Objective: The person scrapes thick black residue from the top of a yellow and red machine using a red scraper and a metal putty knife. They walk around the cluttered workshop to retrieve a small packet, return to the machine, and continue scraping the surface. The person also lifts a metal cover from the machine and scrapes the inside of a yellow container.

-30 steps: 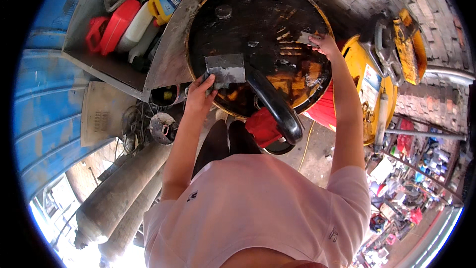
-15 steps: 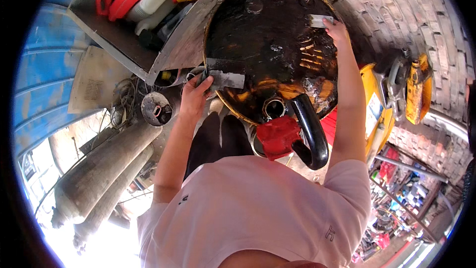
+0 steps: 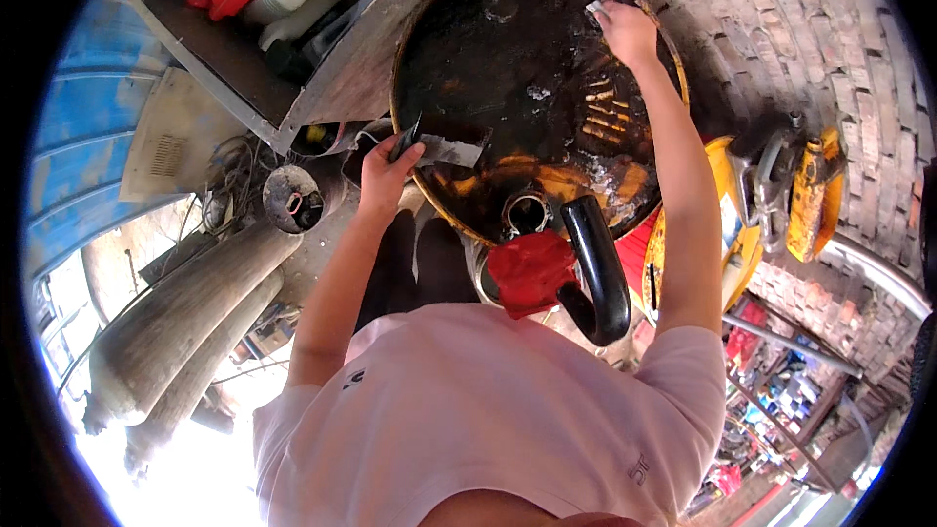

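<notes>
A large round drum top (image 3: 547, 59), coated in dark, wet-looking grime with a yellow rim, lies in front of me. At its left edge my left hand (image 3: 384, 172) is closed on a flat metal scraper (image 3: 451, 151), whose grey blade reaches over the drum top. A thin dark blade-like piece stands up by the thumb. On the far right part of the drum top, my right hand (image 3: 630, 31) pinches a small whitish flat piece (image 3: 594, 8), mostly hidden by the fingers. Yellow streaks (image 3: 607, 112) show through the grime below that hand.
At the drum's near edge are a round opening (image 3: 527, 213), a red block (image 3: 532, 273) and a curved black pipe (image 3: 600, 273). A metal bin (image 3: 322, 102) with plastic jugs stands far left. Gas cylinders (image 3: 185, 322) lie left; a brick wall (image 3: 810, 39) rises right.
My right hand has moved farther away and slightly left across the drum top, turning the whitish piece so less of it shows. My left hand has stayed by the rim with the scraper.
</notes>
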`<state>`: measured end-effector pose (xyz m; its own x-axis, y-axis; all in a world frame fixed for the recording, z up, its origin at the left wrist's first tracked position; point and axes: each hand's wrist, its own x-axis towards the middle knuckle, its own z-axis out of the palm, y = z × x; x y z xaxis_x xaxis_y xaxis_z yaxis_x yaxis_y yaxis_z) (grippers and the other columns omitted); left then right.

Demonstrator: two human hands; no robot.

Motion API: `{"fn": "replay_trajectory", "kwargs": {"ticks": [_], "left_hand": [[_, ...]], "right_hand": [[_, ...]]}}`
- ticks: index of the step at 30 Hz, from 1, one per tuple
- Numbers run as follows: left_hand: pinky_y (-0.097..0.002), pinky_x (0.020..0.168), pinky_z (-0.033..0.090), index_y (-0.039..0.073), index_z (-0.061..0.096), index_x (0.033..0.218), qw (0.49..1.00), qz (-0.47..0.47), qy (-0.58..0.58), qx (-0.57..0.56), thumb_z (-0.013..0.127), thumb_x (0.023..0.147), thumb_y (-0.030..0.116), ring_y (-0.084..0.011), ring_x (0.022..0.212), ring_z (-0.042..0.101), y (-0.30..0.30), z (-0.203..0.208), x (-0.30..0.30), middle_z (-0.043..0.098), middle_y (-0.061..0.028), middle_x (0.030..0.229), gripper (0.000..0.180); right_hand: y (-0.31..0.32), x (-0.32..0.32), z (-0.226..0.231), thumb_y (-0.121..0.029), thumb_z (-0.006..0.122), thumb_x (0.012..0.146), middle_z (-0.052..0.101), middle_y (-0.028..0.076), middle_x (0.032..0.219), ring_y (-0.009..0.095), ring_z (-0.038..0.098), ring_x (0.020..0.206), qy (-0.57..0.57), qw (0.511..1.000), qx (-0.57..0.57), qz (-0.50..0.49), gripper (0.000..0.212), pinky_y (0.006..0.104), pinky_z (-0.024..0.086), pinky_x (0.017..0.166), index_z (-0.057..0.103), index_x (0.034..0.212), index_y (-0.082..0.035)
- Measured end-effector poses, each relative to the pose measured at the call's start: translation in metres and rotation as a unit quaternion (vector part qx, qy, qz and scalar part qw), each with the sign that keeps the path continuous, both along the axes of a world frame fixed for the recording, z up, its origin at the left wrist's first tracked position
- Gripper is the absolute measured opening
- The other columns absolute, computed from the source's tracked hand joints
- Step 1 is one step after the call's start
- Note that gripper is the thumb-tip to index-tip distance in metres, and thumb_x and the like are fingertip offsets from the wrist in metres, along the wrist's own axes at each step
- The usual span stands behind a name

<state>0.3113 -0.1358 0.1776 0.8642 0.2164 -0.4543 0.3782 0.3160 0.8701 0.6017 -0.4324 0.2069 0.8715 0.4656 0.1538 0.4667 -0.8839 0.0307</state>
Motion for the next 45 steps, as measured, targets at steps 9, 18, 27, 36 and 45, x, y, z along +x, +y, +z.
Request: {"fn": "replay_trajectory", "kwargs": {"ticks": [9, 18, 27, 36, 45], "left_hand": [[-0.0189, 0.051, 0.033, 0.001, 0.058, 0.089, 1.0, 0.02, 0.01, 0.001, 0.062, 0.077, 0.012, -0.0033, 0.055, 0.04, -0.003, -0.003, -0.009, 0.049, 0.0054, 0.065, 0.017], [-0.0176, 0.052, 0.031, 0.002, 0.059, 0.089, 1.0, -0.002, -0.014, -0.007, 0.061, 0.078, 0.012, -0.002, 0.057, 0.038, -0.001, 0.006, -0.011, 0.049, 0.0064, 0.067, 0.015], [-0.0187, 0.052, 0.031, 0.003, 0.058, 0.081, 1.0, 0.016, 0.002, 0.016, 0.062, 0.078, 0.015, -0.0033, 0.056, 0.039, -0.003, 0.011, -0.003, 0.047, 0.0057, 0.062, 0.013], [-0.0192, 0.053, 0.033, 0.003, 0.058, 0.082, 1.0, 0.013, -0.002, -0.025, 0.061, 0.078, 0.013, -0.0036, 0.057, 0.04, 0.003, 0.005, -0.001, 0.048, 0.0056, 0.063, 0.011], [-0.0186, 0.051, 0.03, 0.002, 0.059, 0.087, 0.998, 0.047, 0.014, -0.034, 0.062, 0.078, 0.013, -0.0029, 0.057, 0.038, 0.011, 0.012, -0.004, 0.047, 0.006, 0.064, 0.015]], "right_hand": [[0.005, -0.08, 0.021, -0.021, 0.052, 0.08, 0.056, 0.01, 0.059, 0.026, 0.057, 0.058, -0.009, 0.988, 0.051, 0.146, 0.017, 0.0375, 0.047, 0.052, 0.056, 0.069, -0.009], [0.025, -0.019, -0.009, -0.021, 0.053, 0.08, 0.055, 0.011, 0.057, 0.027, 0.057, 0.055, -0.054, 0.998, -0.017, 0.031, 0.017, 0.0368, 0.047, 0.049, 0.058, 0.07, -0.008], [0.002, -0.091, 0.0, -0.009, 0.057, 0.07, 0.06, 0.005, 0.067, 0.019, 0.057, 0.066, -0.13, 0.981, -0.001, 0.146, 0.011, 0.0291, 0.049, 0.057, 0.059, 0.081, -0.007], [0.004, -0.058, -0.031, -0.006, 0.055, 0.066, 0.061, 0.01, 0.073, 0.02, 0.058, 0.07, -0.187, 0.965, -0.096, 0.156, 0.022, 0.0285, 0.05, 0.06, 0.056, 0.087, 0.001], [0.012, -0.083, -0.025, -0.005, 0.053, 0.067, 0.059, 0.007, 0.068, 0.017, 0.057, 0.065, -0.149, 0.971, -0.027, 0.185, 0.02, 0.0282, 0.049, 0.053, 0.057, 0.086, -0.002]]}}
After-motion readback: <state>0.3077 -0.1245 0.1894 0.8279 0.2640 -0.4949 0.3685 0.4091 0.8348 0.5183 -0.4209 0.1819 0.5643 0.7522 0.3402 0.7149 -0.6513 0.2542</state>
